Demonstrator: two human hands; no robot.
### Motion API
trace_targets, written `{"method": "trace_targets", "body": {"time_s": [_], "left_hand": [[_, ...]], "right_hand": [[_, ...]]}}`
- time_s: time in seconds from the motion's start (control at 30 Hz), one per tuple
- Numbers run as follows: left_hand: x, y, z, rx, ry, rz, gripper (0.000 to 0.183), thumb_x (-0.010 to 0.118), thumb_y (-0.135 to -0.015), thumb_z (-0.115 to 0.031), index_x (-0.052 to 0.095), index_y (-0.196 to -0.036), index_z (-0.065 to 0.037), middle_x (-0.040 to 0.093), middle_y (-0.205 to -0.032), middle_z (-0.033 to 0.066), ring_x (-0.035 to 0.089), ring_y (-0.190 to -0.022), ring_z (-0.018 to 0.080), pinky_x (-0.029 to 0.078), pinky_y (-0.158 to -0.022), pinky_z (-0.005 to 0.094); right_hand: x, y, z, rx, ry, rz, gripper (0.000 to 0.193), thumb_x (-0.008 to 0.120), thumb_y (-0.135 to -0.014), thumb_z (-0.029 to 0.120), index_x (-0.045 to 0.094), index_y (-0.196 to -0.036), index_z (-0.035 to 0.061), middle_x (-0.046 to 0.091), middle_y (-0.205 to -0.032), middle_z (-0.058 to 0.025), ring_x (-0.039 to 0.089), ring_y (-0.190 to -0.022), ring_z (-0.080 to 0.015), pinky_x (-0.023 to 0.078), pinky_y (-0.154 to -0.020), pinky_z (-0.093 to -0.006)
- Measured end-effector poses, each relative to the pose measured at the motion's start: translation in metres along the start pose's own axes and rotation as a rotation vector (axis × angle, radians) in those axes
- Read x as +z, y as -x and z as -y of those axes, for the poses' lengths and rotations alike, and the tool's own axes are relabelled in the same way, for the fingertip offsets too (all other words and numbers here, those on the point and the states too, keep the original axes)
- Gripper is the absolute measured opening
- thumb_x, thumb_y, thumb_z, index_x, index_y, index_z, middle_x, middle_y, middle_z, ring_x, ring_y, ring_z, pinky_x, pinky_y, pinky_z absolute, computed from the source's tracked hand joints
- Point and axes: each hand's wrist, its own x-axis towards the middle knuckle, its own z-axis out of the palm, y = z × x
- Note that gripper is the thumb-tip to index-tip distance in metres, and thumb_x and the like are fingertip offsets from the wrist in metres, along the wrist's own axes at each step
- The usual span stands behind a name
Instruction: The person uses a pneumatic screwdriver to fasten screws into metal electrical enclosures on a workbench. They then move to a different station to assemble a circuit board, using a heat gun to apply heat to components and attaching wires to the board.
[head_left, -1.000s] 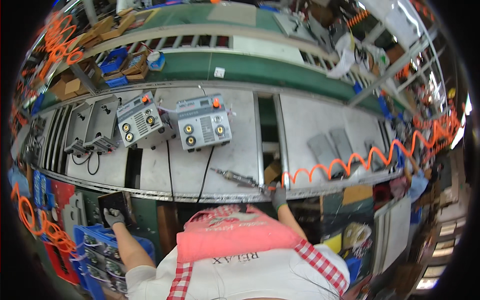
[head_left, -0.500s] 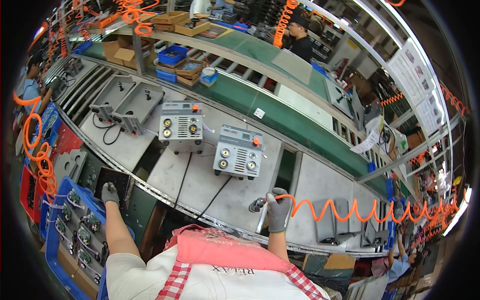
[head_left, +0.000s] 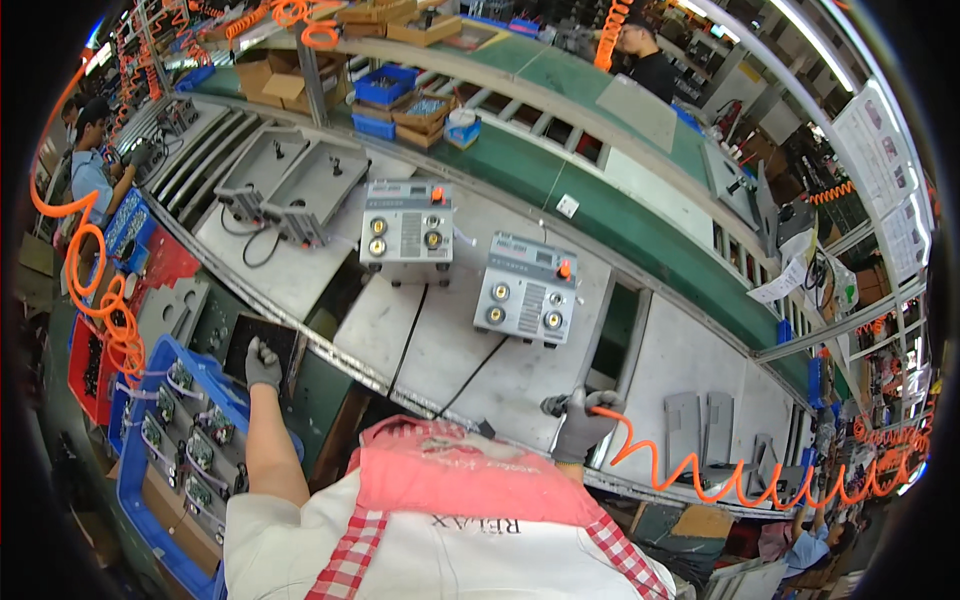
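My left hand (head_left: 263, 364), in a grey glove, is over a shallow dark tray (head_left: 288, 340) of small dark pieces. Its fingers are curled together; whatever they hold is too small to make out. In my gloved right hand (head_left: 584, 428) is a dark pneumatic screwdriver (head_left: 553, 405), held near the bench's front edge with an orange coiled air hose (head_left: 640, 455) trailing right. Beyond it stand two grey box-shaped welding machines, one nearer (head_left: 530, 290) and one to its left (head_left: 407, 232), each with an orange knob and round brass-centred sockets.
A blue crate (head_left: 150, 500) of circuit boards stands at lower left beside a red bin (head_left: 88, 370). Open grey metal casings (head_left: 290, 185) lie at far left on the roller line; bent grey panels (head_left: 700, 430) sit at right. Black cables cross the bench front. Co-workers are farther off.
The whole view has shifted, so the bench and machines appear farther right. My left hand stays at the dark tray, its fingers curled. My right hand still grips the screwdriver, now lower in view.
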Motion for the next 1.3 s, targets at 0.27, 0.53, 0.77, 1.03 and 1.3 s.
{"method": "trace_targets", "body": {"time_s": [0.27, 0.53, 0.77, 1.03, 1.3], "left_hand": [[-0.012, -0.006, -0.007, 0.003, 0.096, -0.02, 0.02, 0.054, -0.092, -0.013, 0.055, -0.105, 0.002, 0.063, -0.094, 0.0107, 0.061, -0.069, 0.0168, 0.052, -0.055, 0.0216], [0.031, 0.038, 0.002, -0.01, -0.08, 0.052, 0.026, 0.046, -0.097, -0.024, 0.053, -0.108, -0.002, 0.06, -0.092, 0.0054, 0.057, -0.069, 0.0121, 0.05, -0.053, 0.0197], [0.117, 0.089, 0.042, -0.225, -0.131, 0.223, 0.021, 0.05, -0.095, -0.023, 0.051, -0.103, -0.004, 0.049, -0.075, -0.001, 0.044, -0.057, 0.0072, 0.042, -0.049, 0.0184], [0.173, 0.162, 0.076, -0.339, -0.295, 0.414, 0.028, 0.06, -0.087, -0.008, 0.051, -0.111, 0.002, 0.054, -0.089, 0.0064, 0.052, -0.071, 0.0099, 0.046, -0.059, 0.0203], [0.211, 0.245, 0.111, -0.623, -0.55, 0.522, 0.025, 0.056, -0.091, -0.034, 0.052, -0.09, -0.009, 0.048, -0.071, -0.0018, 0.044, -0.056, 0.0062, 0.037, -0.046, 0.0168]], "right_hand": [[-0.047, 0.007, -0.048, -0.057, 0.202, -0.113, 0.015, 0.051, -0.083, 0.001, 0.048, -0.098, 0.0029, 0.049, -0.085, -0.0052, 0.046, -0.073, -0.0101, 0.041, -0.065, -0.0245], [-0.031, -0.001, -0.031, 0.036, 0.071, 0.228, 0.019, 0.045, -0.094, 0.02, 0.049, -0.097, 0.0017, 0.054, -0.069, -0.0061, 0.052, -0.057, -0.0125, 0.042, -0.051, -0.0253], [-0.053, 0.026, -0.128, -0.076, 0.436, 0.188, 0.03, 0.07, -0.069, 0.004, 0.054, -0.094, 0.0036, 0.05, -0.076, -0.0036, 0.049, -0.066, -0.0122, 0.042, -0.062, -0.0267], [-0.043, 0.029, -0.173, -0.037, 0.365, 0.154, 0.02, 0.06, -0.077, 0.005, 0.054, -0.096, 0.0029, 0.053, -0.085, -0.0068, 0.052, -0.074, -0.0152, 0.044, -0.066, -0.0278], [-0.046, -0.02, -0.154, 0.491, -0.397, 0.004, 0.043, 0.055, -0.067, -0.003, 0.047, -0.108, 0.0075, 0.054, -0.065, -0.0102, 0.043, -0.039, -0.0151, 0.039, -0.034, -0.0292]]}}
